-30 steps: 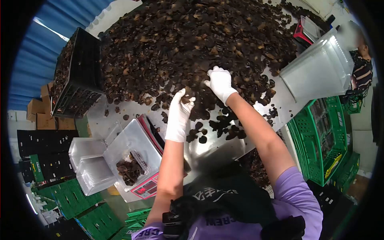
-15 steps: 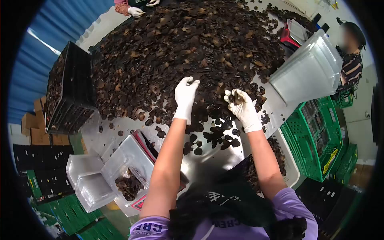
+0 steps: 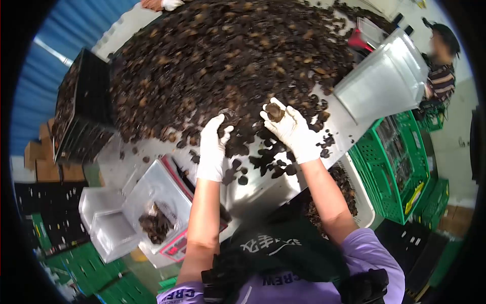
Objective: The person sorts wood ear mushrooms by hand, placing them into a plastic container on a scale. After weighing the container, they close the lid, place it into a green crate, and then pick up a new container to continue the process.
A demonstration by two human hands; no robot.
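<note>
A broad heap of dark brown wood ear mushrooms point(image 3: 202, 66) covers the metal table. My left hand point(image 3: 213, 144), in a white glove, is at the near edge of the heap, its thumb and curled fingers around a dark wood ear piece point(image 3: 229, 117). To its right, my right hand point(image 3: 293, 133), also gloved, is turned palm up with a brownish wood ear piece point(image 3: 275, 112) held at the fingers. Loose pieces lie on the bare metal below both hands.
At left, a clear plastic tub point(image 3: 157, 202) with some wood ear sits on a red-edged scale point(image 3: 174, 248). A black crate point(image 3: 91, 101) stands beyond it. Stacked clear tubs point(image 3: 382, 81), a green crate point(image 3: 390, 167) and a white basket point(image 3: 365, 205) are right. A co-worker's gloved hand point(image 3: 172, 4) shows at top.
My left hand has moved left and toward me, and a wood ear piece now shows in its fingers. My right hand has shifted left and opened further palm up. The whole view has tilted slightly.
</note>
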